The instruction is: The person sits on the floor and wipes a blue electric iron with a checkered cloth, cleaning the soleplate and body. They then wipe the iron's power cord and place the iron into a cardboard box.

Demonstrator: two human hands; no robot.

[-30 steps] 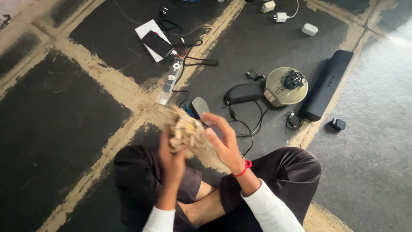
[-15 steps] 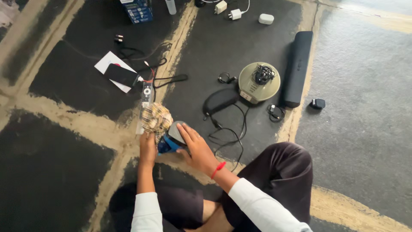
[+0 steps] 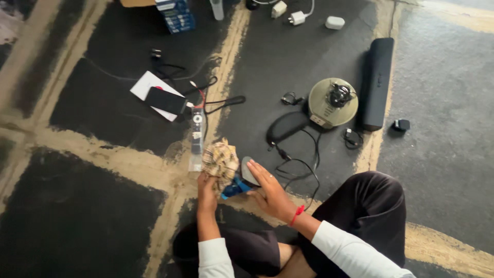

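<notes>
Left hand: closed around a bunched checked cloth, pressed against a grey-and-blue device on the floor. Right hand: fingers spread over that device, steadying it. Remote control just beside cloth; black cables close right; bare carpet left.

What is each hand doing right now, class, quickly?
Left hand: closed, holding a crumpled checked cloth.
Right hand: open, fingers resting on a grey and blue device.

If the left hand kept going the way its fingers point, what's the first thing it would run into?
Probably the remote control. The left hand, gripping the checked cloth, points up the floor toward its near end. Depth is unclear, so it might pass just beside it.
</notes>
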